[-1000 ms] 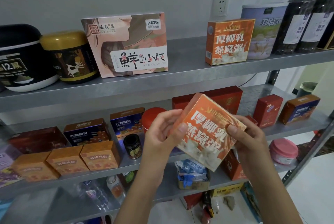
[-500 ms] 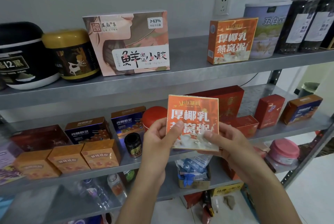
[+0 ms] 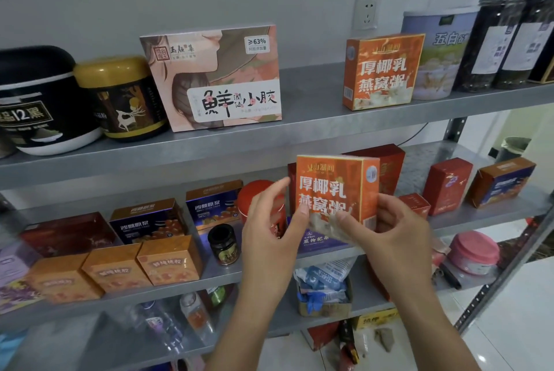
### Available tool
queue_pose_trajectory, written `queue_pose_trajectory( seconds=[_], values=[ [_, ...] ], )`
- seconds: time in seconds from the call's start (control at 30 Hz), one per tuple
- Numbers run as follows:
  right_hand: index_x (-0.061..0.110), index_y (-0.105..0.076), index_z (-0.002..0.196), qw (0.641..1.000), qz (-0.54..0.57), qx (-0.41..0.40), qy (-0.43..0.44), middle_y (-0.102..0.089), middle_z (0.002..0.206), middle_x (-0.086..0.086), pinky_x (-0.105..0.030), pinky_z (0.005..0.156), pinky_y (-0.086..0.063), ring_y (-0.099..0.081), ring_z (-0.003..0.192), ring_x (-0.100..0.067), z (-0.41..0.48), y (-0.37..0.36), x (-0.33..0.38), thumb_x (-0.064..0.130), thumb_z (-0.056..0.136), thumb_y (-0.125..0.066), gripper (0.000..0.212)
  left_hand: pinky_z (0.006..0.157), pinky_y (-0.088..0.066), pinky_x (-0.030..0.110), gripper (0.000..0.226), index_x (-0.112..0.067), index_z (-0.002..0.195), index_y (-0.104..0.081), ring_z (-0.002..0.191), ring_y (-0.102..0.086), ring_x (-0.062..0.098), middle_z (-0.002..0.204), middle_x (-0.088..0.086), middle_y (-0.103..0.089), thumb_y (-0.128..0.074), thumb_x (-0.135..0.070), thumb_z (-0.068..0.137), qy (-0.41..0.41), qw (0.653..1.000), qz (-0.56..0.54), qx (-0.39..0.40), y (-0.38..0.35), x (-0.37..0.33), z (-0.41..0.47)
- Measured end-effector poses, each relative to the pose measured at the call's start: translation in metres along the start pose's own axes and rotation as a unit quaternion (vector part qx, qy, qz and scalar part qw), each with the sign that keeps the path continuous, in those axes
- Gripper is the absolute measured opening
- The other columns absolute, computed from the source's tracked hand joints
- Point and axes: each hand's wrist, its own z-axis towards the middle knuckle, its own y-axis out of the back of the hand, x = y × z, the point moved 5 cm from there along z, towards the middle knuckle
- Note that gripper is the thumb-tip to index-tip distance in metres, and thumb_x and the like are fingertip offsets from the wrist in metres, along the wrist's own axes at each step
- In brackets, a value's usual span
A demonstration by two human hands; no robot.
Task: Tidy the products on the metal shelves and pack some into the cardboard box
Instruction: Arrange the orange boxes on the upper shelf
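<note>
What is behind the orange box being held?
Behind the held orange box, a dark red box shows past its top right edge on the middle shelf, a purple packet below its bottom edge. Anything directly behind is covered.

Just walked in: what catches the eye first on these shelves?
The bright orange box at centre, upright before the middle shelf, gripped by the right hand with the left hand touching its lower corner. Its twin stands on the top shelf to the right, with a large pink illustrated box further left.

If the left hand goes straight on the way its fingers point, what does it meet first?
Most likely the red tin standing just behind the left hand on the shelf, though depth there is unclear.
</note>
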Motion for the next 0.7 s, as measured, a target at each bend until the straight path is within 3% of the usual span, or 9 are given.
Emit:
queue_pose_trajectory(
  seconds=[0.1,0.23,0.37,0.43,0.5,0.57,0.63,0.7],
  values=[
    [0.029,-0.06,0.104,0.995,-0.073,-0.026,0.065,-0.066,0.087,0.02,-0.011,0.066,-0.05,-0.065,0.078,0.005,-0.007,-0.003,0.016,0.042,0.069,-0.08,0.042,0.084,-0.048,0.01,0.043,-0.048,0.124,-0.052,0.117,-0.053,-0.008,0.13,-0.019,-0.057,-0.064,-0.058,0.084,0.002,0.99,-0.115,0.076,-0.011,-0.016,-0.004],
    [0.03,-0.061,0.117,0.985,-0.085,0.019,0.152,-0.066,0.1,0.02,-0.011,0.079,-0.049,-0.062,0.091,0.005,-0.019,-0.011,0.028,0.051,0.077,-0.07,0.046,0.092,-0.052,0.021,0.071,-0.033,0.139,-0.048,0.117,-0.059,0.0,0.126,-0.019,-0.063,-0.057,-0.061,0.074,-0.007,0.98,-0.181,0.079,-0.013,-0.025,-0.004],
    [0.033,-0.065,0.12,0.98,0.025,0.102,0.168,-0.058,0.112,0.021,-0.008,0.089,-0.042,-0.055,0.111,-0.001,-0.021,-0.019,0.032,0.053,0.088,-0.047,0.041,0.083,-0.057,0.029,0.051,-0.024,0.121,-0.06,0.103,-0.069,0.015,0.111,-0.003,-0.072,-0.07,-0.051,0.078,0.045,0.962,-0.264,0.054,-0.006,-0.025,-0.003],
    [0.041,-0.064,0.115,0.979,0.017,0.116,0.166,-0.054,0.113,0.022,-0.007,0.088,-0.041,-0.051,0.114,0.0,-0.014,-0.019,0.032,0.055,0.087,-0.045,0.036,0.083,-0.057,0.033,0.048,-0.022,0.121,-0.061,0.102,-0.07,0.019,0.11,0.0,-0.073,-0.065,-0.05,0.083,0.089,0.948,-0.301,0.05,-0.006,-0.022,-0.004],
    [0.043,-0.06,0.114,0.986,0.031,0.115,0.117,-0.049,0.119,0.02,-0.005,0.081,-0.043,-0.049,0.112,0.006,-0.002,-0.014,0.027,0.057,0.088,-0.054,0.03,0.079,-0.057,0.03,0.049,-0.021,0.12,-0.062,0.098,-0.072,0.018,0.106,0.0,-0.075,-0.055,-0.047,0.08,0.118,0.939,-0.32,0.052,-0.008,-0.02,-0.006],
    [0.037,-0.054,0.125,0.989,0.065,0.13,-0.004,-0.051,0.123,0.013,-0.011,0.069,-0.048,-0.056,0.103,0.004,0.011,-0.011,0.013,0.048,0.089,-0.054,0.038,0.07,-0.058,0.027,0.047,-0.022,0.115,-0.064,0.09,-0.074,0.016,0.099,-0.002,-0.076,-0.053,-0.05,0.079,0.145,0.931,-0.329,0.055,-0.011,-0.019,-0.007],
    [0.027,-0.056,0.125,0.966,0.11,0.189,-0.138,-0.066,0.113,0.005,-0.017,0.065,-0.05,-0.066,0.091,-0.008,0.017,-0.013,-0.005,0.043,0.091,-0.053,0.037,0.063,-0.058,0.026,0.043,-0.022,0.109,-0.065,0.082,-0.074,0.014,0.093,-0.002,-0.077,-0.054,-0.052,0.079,0.172,0.928,-0.322,0.072,-0.014,-0.019,-0.006],
    [0.015,-0.063,0.117,0.932,0.157,0.252,-0.209,-0.074,0.1,-0.002,-0.026,0.066,-0.053,-0.071,0.083,-0.017,0.019,-0.017,-0.016,0.041,0.087,-0.057,0.039,0.063,-0.057,0.025,0.039,-0.022,0.104,-0.066,0.079,-0.074,0.013,0.088,-0.003,-0.077,-0.052,-0.053,0.084,0.182,0.941,-0.273,0.086,-0.013,-0.02,-0.002]
  ],
)
